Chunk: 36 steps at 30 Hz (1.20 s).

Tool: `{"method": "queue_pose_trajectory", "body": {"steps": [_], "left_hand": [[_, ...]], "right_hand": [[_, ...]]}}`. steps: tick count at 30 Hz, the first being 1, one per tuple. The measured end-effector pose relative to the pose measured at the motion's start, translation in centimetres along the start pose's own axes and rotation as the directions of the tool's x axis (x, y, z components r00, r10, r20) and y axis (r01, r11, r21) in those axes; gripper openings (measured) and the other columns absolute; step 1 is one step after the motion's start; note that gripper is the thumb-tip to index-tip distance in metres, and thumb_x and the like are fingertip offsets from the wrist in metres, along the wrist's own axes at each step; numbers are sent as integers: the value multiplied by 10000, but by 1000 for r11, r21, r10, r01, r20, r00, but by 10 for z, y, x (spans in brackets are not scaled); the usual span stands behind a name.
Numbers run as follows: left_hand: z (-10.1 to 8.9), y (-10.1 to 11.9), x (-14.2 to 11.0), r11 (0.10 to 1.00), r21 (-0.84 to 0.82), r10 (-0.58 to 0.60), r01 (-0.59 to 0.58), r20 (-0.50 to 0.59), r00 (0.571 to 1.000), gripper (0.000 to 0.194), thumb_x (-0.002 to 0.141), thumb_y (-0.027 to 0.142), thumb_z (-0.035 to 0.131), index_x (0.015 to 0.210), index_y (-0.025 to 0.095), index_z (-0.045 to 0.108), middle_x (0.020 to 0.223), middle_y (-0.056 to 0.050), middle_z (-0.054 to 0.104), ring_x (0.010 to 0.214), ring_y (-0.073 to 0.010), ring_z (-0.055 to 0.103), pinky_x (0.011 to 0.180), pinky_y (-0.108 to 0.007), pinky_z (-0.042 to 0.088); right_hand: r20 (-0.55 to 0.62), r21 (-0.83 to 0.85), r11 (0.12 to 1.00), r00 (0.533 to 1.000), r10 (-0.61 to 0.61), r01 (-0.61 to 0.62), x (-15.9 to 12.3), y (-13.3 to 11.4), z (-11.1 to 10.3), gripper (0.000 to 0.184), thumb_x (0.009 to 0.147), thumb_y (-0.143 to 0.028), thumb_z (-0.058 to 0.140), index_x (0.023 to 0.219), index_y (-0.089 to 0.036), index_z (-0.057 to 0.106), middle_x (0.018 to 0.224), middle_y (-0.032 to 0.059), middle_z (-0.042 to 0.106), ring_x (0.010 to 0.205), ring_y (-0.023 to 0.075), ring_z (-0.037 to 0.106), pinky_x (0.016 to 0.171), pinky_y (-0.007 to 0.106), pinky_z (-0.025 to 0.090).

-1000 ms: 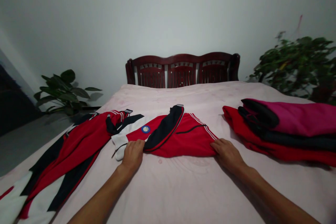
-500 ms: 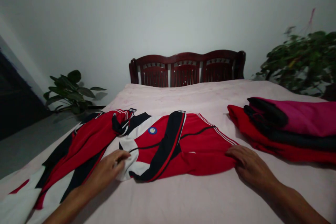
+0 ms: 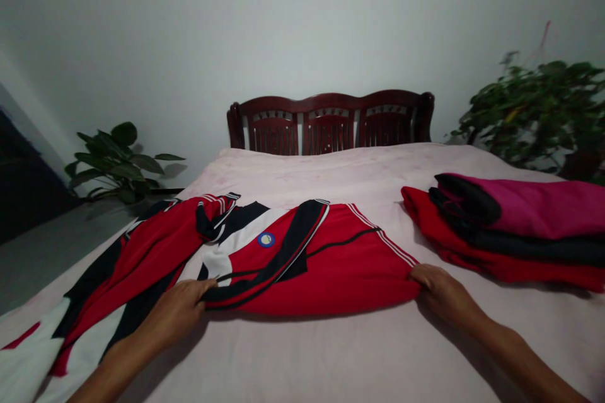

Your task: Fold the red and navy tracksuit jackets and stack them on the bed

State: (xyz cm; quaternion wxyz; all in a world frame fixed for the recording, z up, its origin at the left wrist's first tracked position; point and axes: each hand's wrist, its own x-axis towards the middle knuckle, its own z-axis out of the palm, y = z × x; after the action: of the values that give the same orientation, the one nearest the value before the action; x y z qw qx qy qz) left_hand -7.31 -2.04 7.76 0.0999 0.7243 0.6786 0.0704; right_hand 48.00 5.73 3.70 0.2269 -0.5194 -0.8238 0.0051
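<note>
A red, white and navy zip-up jacket [image 3: 345, 271] with a round blue badge lies spread sideways on the bed, its near edge pulled straight between my hands. My left hand [image 3: 186, 305] is closed on the jacket's left end, where the navy sleeve and the shoulder come together. At the other end, my right hand [image 3: 432, 283] pinches the corner by the white-striped hem. One navy sleeve is laid across the front. Left of it, a second red, navy and white jacket [image 3: 155, 245] lies loosely, partly behind my left forearm.
Folded clothes in red, black and magenta are stacked [image 3: 529, 208] at the right. A pale pink sheet [image 3: 321, 359] covers the bed, with a dark wooden headboard [image 3: 328, 126] at the far end. Leafy plants stand at the left [image 3: 118, 164] and right [image 3: 539, 107].
My left hand has moved slightly left and down and gathered the navy sleeve along with the jacket's shoulder. The near edge is now straighter. My right hand keeps its hold at the hem.
</note>
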Motion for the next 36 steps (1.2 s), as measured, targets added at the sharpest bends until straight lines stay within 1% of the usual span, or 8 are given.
{"method": "queue_pose_trajectory", "body": {"steps": [4, 9, 14, 17, 22, 26, 30, 36], "left_hand": [[2, 1, -23, 991, 127, 21, -36, 120, 993, 328, 769, 74, 435, 783, 268, 699, 782, -12, 727, 833, -228, 672, 1080, -525, 316], [20, 48, -37, 969, 222, 150, -107, -190, 970, 315, 786, 364, 651, 1081, 274, 716, 1132, -107, 720, 1171, -348, 592, 1159, -603, 172], [52, 80, -18, 989, 147, 53, -32, -142, 988, 412, 833, 253, 565, 1236, 211, 643, 1162, -149, 694, 1059, -315, 648, 970, -473, 453], [55, 75, -9, 1000, -29, -8, 6, -74, 997, 358, 893, 246, 464, 1194, 216, 655, 1144, -126, 706, 1072, -281, 659, 940, -407, 481], [29, 52, -8, 887, -461, 45, -12, 61, 997, 375, 932, 431, 391, 988, 251, 716, 1051, -50, 758, 983, -249, 690, 927, -355, 519], [17, 35, -7, 745, -655, -151, 124, 16, 988, 449, 904, 419, 345, 1115, 238, 697, 1016, -30, 773, 1006, -255, 705, 915, -366, 551], [32, 18, -5, 777, -608, -219, 163, -18, 975, 441, 806, 272, 421, 1160, 202, 674, 1114, -26, 758, 1093, -241, 689, 981, -358, 519], [40, 14, -12, 913, -355, -223, 204, -14, 975, 434, 806, 211, 420, 1189, 236, 623, 1079, -43, 759, 1019, -246, 711, 844, -325, 532]], "right_hand": [[-38, -6, 996, 995, -93, 93, -17, 5, 6, 401, 675, -79, 461, 963, -237, 691, 1101, 64, 700, 1081, 241, 629, 962, 393, 494], [-120, -52, 996, 990, -79, 74, -30, 27, 11, 551, 697, -102, 490, 1206, -241, 649, 1262, 82, 648, 1187, 262, 593, 1024, 456, 478], [-125, -18, 996, 988, -94, 93, -29, 37, 16, 445, 759, -167, 514, 1164, -251, 679, 1288, 84, 649, 1202, 259, 596, 1026, 469, 481], [-105, 18, 995, 990, -97, 99, -20, 33, 9, 286, 800, -218, 529, 1009, -252, 721, 1241, 76, 678, 1179, 261, 607, 1009, 460, 484], [43, -4, 1000, 999, 26, -25, 27, 18, -18, 253, 790, -169, 455, 846, -233, 693, 925, 44, 737, 924, 223, 662, 845, 349, 500], [246, -157, 981, 957, 151, -115, 87, 2, -23, 329, 736, -78, 425, 863, -225, 691, 890, 42, 735, 837, 210, 666, 703, 290, 445], [209, -296, 947, 960, 188, -121, 116, -14, 9, 379, 853, -115, 419, 1131, -174, 669, 1080, 151, 707, 969, 269, 648, 800, 349, 439], [122, -300, 952, 988, 98, -57, 105, -13, 47, 449, 934, -111, 334, 1308, -165, 577, 1273, 160, 626, 1153, 269, 573, 971, 390, 401]]}}
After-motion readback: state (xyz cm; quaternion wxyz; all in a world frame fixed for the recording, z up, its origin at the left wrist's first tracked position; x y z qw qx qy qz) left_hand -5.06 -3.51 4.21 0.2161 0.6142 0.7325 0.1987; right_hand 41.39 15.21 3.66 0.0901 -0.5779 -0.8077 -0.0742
